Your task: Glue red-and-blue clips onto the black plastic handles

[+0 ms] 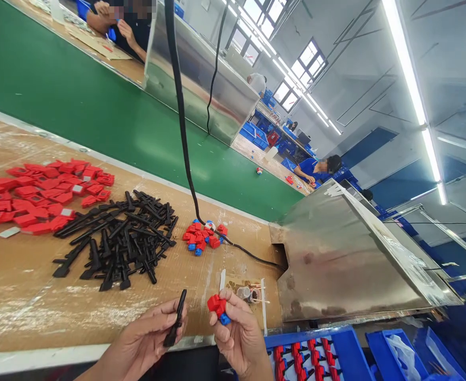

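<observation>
My left hand (153,328) is closed on a black toy gun (176,320), held upright between thumb and fingers above the table's front edge. Beside it, my right hand (238,330) pinches a small red and blue toy part (217,306), its blue end pointing down. The two pieces are apart. Just beyond my left hand lies a heap of black toy guns (125,233). Farther along the cardboard-topped table is a small cluster of red and blue toy parts (201,238).
A pile of red plastic parts (46,196) lies at far left. A black cable (183,121) hangs down across the table. Small cups (252,295) with swabs stand past my right hand. A blue tray (347,352) holds assembled pieces, beside a metal panel (347,259). Co-workers sit across the green belt (98,121).
</observation>
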Available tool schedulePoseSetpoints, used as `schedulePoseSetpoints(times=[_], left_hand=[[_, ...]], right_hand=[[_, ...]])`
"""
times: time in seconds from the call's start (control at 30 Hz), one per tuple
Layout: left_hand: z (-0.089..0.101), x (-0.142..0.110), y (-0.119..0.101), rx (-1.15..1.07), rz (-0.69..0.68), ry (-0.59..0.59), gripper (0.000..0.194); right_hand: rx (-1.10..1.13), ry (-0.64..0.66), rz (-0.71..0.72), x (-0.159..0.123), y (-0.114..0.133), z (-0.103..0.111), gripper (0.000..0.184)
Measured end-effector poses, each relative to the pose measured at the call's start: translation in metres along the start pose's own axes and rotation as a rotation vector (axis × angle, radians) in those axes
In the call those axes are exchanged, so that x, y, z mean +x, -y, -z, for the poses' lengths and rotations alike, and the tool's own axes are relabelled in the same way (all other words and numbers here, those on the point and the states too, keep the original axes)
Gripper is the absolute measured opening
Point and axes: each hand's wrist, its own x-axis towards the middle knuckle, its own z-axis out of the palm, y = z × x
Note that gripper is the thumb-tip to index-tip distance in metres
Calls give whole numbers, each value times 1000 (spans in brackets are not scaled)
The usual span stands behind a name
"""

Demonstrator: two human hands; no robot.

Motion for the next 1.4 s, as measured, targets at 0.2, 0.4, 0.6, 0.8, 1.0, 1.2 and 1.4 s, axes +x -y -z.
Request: schedulePoseSetpoints(times=[0.2, 0.4, 0.6, 0.8, 1.0, 1.2, 1.4], left_hand=[[-8, -4, -4, 52, -14, -66, 44], [-2, -2, -4, 76, -78, -23, 41], [-6, -8, -3, 180, -156, 26, 41], [-13, -8, 6, 272, -286, -95, 51], [-7, -2, 6, 334, -280, -83, 53], [4, 0, -2, 613, -372, 22, 52], [1, -1, -7, 698, -441, 14, 50]], right_hand=[[-89, 51, 35, -9, -4, 0, 60], [-235, 17, 93, -7, -16, 2, 45], [-485, -120, 239, -3, -23, -7, 53], [-523, -112, 189, -2, -33, -11, 58], [-514, -141, 268, 0, -48, 5, 64], [-624, -216, 424, -3, -60, 10, 55], [-715, -244, 408, -13, -56, -6, 58]])
